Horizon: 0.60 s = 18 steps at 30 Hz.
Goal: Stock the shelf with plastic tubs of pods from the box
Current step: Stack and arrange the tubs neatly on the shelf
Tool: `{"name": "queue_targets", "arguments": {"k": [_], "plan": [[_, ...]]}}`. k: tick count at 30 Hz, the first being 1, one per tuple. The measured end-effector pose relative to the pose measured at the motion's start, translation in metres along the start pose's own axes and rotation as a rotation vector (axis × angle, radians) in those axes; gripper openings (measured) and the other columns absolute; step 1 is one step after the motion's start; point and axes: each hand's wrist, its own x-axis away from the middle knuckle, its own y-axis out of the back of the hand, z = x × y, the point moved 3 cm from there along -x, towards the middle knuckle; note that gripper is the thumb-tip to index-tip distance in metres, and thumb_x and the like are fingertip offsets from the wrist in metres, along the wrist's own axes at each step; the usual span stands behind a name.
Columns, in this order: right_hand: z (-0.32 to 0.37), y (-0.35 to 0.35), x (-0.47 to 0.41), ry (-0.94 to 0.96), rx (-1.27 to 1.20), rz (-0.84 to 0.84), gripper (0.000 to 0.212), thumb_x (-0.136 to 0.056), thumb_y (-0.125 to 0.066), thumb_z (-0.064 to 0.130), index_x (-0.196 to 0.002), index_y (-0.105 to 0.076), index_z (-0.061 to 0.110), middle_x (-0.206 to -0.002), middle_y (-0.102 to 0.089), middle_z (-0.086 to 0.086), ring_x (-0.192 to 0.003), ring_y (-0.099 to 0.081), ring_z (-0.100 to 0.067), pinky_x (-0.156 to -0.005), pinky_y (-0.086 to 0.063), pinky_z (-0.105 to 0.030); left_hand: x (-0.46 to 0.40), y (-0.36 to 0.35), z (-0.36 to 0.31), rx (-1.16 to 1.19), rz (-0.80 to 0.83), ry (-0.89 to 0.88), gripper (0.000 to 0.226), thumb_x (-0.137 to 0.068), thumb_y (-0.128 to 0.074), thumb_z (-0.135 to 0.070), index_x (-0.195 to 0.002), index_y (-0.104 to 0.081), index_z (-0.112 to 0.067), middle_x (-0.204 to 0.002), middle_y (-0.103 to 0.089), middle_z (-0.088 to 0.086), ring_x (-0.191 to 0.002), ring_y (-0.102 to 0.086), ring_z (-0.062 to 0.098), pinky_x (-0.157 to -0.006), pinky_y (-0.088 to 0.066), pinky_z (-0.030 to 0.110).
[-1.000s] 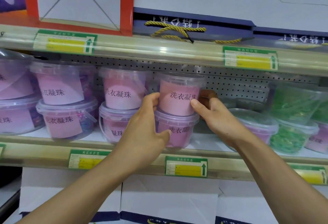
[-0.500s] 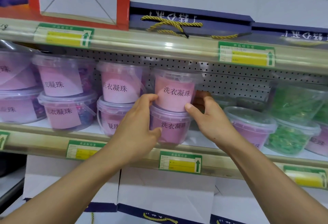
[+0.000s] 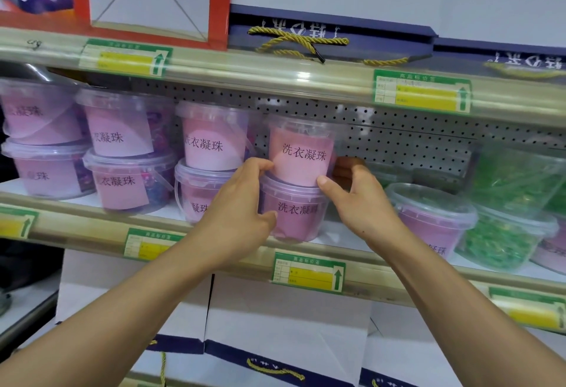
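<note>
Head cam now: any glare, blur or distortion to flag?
Head view: glare streaks on the upper shelf rail; the left tubs and green tubs smear toward the edges; wide-angle bend in the rails; the top pink tub between both hands stays readable.

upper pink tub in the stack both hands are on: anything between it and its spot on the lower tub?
Nothing visible. The upper pink tub already sits on the lower tub, with the left hand and right hand at its sides. The neighbouring stack stands just left.
</note>
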Motion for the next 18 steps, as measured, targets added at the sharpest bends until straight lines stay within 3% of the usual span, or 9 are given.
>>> {"name": "queue_targets", "arguments": {"k": [3,6,9,14,18], "plan": [[0.006,0.008,0.013,0.068,0.133,-0.067,0.042,-0.09,-0.059,0.032,-0.125,-0.045,0.014,-0.117,-0.056,0.002,-0.103,-0.053,-0.014,-0.089,-0.044,-0.031,0.007,0.0,-0.006,-0.089,-0.051,-0.072,0.07,-0.08,-0.067,-0.013,-0.138,-0.029,-0.022,-0.145,-0.032,-0.005,-0.13,-0.036,0.011,-0.1,-0.03,0.019],[0.009,0.032,0.04,0.22,0.377,-0.281,0.043,-0.089,-0.06,0.022,-0.128,-0.046,0.013,-0.121,-0.047,0.0,-0.109,-0.045,-0.015,-0.089,-0.031,-0.02,0.017,0.002,-0.021,-0.174,-0.119,-0.236,0.068,-0.078,-0.067,-0.011,-0.137,-0.034,-0.019,-0.143,-0.03,-0.002,-0.131,-0.033,0.014,-0.102,-0.03,0.024],[-0.005,0.067,0.057,0.202,0.6,-0.422,0.043,-0.08,-0.065,0.009,-0.121,-0.053,0.007,-0.123,-0.05,-0.011,-0.115,-0.045,-0.027,-0.096,-0.033,-0.034,0.017,-0.002,-0.036,-0.18,-0.096,-0.39,0.056,-0.075,-0.059,-0.012,-0.128,-0.045,-0.015,-0.13,-0.043,0.0,-0.12,-0.04,0.016,-0.095,-0.028,0.018],[-0.042,0.108,0.067,-0.109,0.818,-0.249,0.052,-0.075,-0.065,0.0,-0.125,-0.053,0.009,-0.129,-0.05,-0.012,-0.117,-0.048,-0.03,-0.094,-0.039,-0.036,0.012,-0.022,-0.045,-0.105,0.024,-0.459,0.052,-0.071,-0.055,-0.02,-0.122,-0.052,-0.014,-0.123,-0.049,-0.001,-0.115,-0.045,0.017,-0.093,-0.031,0.02],[-0.052,0.112,0.069,-0.029,0.799,-0.253,0.041,-0.077,-0.069,-0.001,-0.117,-0.06,0.007,-0.121,-0.057,-0.013,-0.105,-0.058,-0.034,-0.085,-0.047,-0.039,0.009,-0.039,-0.045,-0.063,0.095,-0.493,0.048,-0.076,-0.062,-0.018,-0.122,-0.051,-0.016,-0.126,-0.046,-0.004,-0.12,-0.043,0.015,-0.098,-0.034,0.023]]}}
